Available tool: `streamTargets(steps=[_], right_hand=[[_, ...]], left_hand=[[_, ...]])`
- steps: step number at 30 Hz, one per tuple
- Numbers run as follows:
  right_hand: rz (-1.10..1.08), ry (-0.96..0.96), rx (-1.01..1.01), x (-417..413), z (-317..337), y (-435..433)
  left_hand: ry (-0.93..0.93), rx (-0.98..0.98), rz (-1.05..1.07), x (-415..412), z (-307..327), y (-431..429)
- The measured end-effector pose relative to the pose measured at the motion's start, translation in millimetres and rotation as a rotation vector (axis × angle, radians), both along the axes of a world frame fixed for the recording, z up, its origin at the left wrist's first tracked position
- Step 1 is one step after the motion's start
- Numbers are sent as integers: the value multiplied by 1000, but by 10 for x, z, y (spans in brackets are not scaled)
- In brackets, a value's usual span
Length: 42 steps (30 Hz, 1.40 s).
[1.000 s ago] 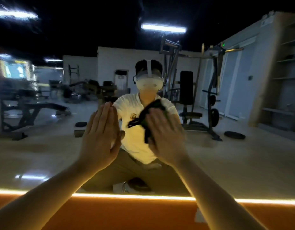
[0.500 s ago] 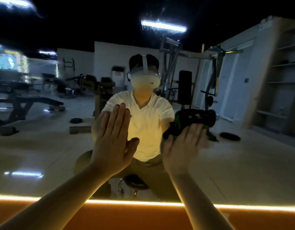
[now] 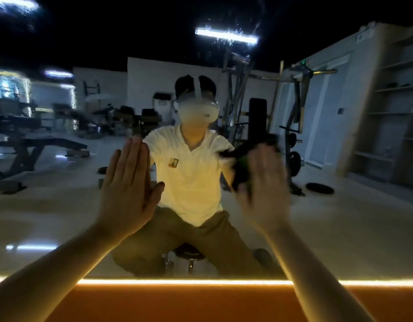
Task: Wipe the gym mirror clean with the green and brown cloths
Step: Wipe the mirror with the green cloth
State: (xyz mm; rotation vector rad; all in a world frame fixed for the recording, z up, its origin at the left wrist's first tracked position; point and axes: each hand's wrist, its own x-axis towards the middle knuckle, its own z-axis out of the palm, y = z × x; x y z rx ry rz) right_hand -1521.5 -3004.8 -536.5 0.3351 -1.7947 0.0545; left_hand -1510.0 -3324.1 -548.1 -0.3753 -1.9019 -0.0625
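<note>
The gym mirror (image 3: 61, 217) fills the view in front of me and reflects a seated person and the gym. My left hand (image 3: 129, 187) lies flat against the glass with straight fingers and holds nothing. My right hand (image 3: 263, 187), blurred by motion, presses a dark cloth with a green patch (image 3: 240, 163) against the mirror to the right of the middle. Its fingers look spread and fairly straight over the cloth. Only the cloth's left and top edges show past the hand. I see no brown cloth apart from this one.
A glowing light strip (image 3: 201, 281) runs along the mirror's bottom edge above an orange ledge (image 3: 177, 305). Wet streaks (image 3: 226, 43) show on the glass near the top. Benches, a weight rack and shelves appear only as reflections.
My right hand has swept the cloth from the middle of the mirror toward the right. My left hand stays flat on the glass, shifted slightly right.
</note>
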Motion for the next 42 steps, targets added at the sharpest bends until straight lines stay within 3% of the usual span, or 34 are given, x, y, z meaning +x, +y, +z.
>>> streamTargets(steps=[3,5,7,10,12,17,24,32,36,42], right_hand=[[-134,66,-529,-118,305,183],[-161,35,-677,-158,372,-181],[-149,18,-543,-122,320,-723],[-113,-50,-96,6,127,-1517],[-62,-59,65,42,51,-1760],[-126,-89,356,100,241,-1128],[-346,-101,-295,145,812,307],[-181,-80,-309,32,925,-140],[-75,-31,-203,3,949,-524],[21,-4,-56,-15,1080,-1291]], left_hand=[[-4,-14,20,-71,-32,-29],[0,-18,23,-98,-41,-48],[2,-22,15,-125,-56,-54],[-22,-42,18,-127,-58,-74],[-26,-65,5,-117,-59,-106],[-38,-84,5,-95,-34,-128],[-87,-74,19,-28,-26,-100],[-188,-131,57,309,74,-112],[-220,-169,56,547,252,-274],[-228,-9,55,752,415,-646]])
